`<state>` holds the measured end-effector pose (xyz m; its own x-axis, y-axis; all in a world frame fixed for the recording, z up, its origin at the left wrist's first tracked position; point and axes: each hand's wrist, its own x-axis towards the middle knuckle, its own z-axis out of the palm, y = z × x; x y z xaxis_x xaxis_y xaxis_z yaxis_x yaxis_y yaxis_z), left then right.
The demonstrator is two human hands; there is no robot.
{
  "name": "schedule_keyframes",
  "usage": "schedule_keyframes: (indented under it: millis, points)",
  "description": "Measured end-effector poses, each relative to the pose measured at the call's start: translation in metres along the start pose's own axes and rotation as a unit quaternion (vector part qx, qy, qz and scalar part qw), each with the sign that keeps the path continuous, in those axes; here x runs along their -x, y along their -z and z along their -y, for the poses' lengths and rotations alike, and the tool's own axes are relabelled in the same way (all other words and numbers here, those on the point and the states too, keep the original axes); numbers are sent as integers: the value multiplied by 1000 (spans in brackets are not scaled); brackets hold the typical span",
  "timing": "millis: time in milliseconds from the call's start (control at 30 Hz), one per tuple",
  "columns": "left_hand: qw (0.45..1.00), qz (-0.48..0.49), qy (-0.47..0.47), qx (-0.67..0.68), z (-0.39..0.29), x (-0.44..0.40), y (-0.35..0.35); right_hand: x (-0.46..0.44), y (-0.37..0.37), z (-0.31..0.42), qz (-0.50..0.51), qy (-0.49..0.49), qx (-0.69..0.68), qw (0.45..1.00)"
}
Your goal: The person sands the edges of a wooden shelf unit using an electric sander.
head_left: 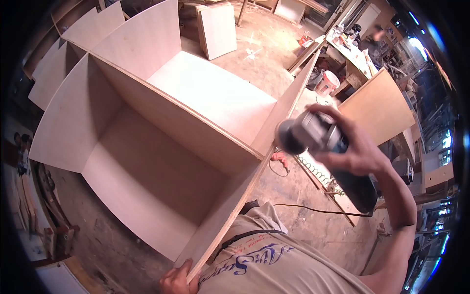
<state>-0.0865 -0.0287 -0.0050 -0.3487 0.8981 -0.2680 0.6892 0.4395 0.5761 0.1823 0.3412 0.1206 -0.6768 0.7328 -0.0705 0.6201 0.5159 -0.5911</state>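
My right hand (360, 152) is wrapped round an angle grinder (320, 131), which looks slightly blurred. Its round disc (292, 136) is close to the edge of the plywood cabinet's end panel (235, 208); whether the two touch, I cannot tell. A power cord (318, 209) trails from the rear of the tool. At the bottom, my left hand (178, 280) grips the near corner of that same panel, its fingers curled over the edge. The plywood cabinet (161, 152) has open compartments, parted by a long divider (171, 105) with a rough edge.
A red power tool (280, 158) and a coiled hose (313, 169) lie on the floor by the cabinet. Beyond are a white bucket (328, 82), a curved plywood sheet (379, 105), stacked boards (217, 30) and a cluttered workbench (350, 49). Another person (377, 35) is blurred at the back.
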Motion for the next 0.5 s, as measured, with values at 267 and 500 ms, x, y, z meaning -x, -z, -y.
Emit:
schedule_keyframes:
  millis: [267,500]
  points:
    - [994,-78,-72,-34,30,3,-20,-7,-5,11,93,31,11,995]
    - [1000,4,2,16,-1,3,1,-29,18,-29,-9,-18,-5,1000]
